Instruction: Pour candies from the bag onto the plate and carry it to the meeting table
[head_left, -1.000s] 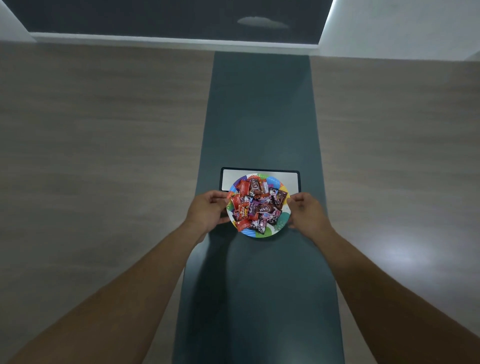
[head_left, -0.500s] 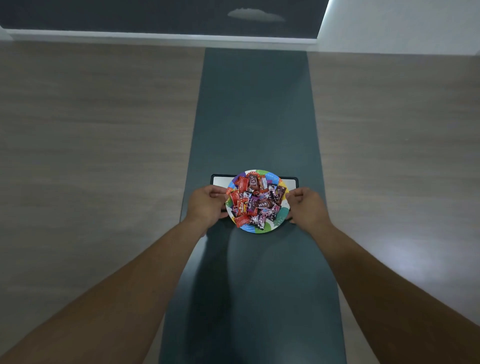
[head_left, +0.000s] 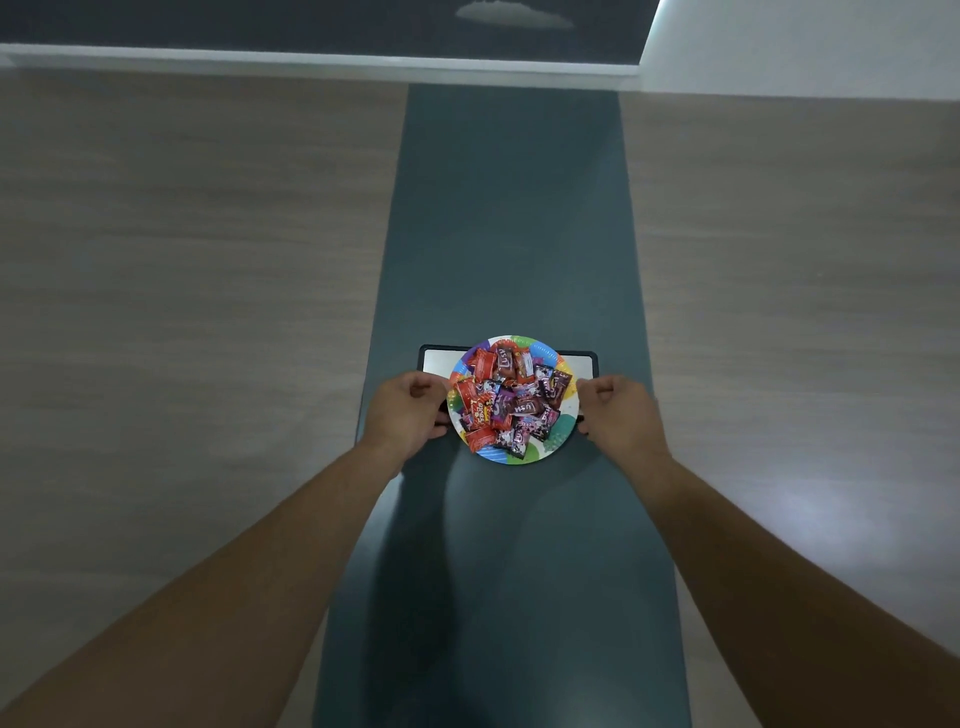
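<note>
I am gripping the colourful round paper plate (head_left: 551, 448) of wrapped candies (head_left: 511, 402) between my left hand (head_left: 410, 410) and right hand (head_left: 618, 413), setting it onto the wood-and-teal desk (head_left: 511, 218); next, releasing gently.

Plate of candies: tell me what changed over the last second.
The plate, held between the left hand and right hand, has come nearer over the grey panel in the table's dark strip, now covering more of it. The candies remain piled on it.
</note>
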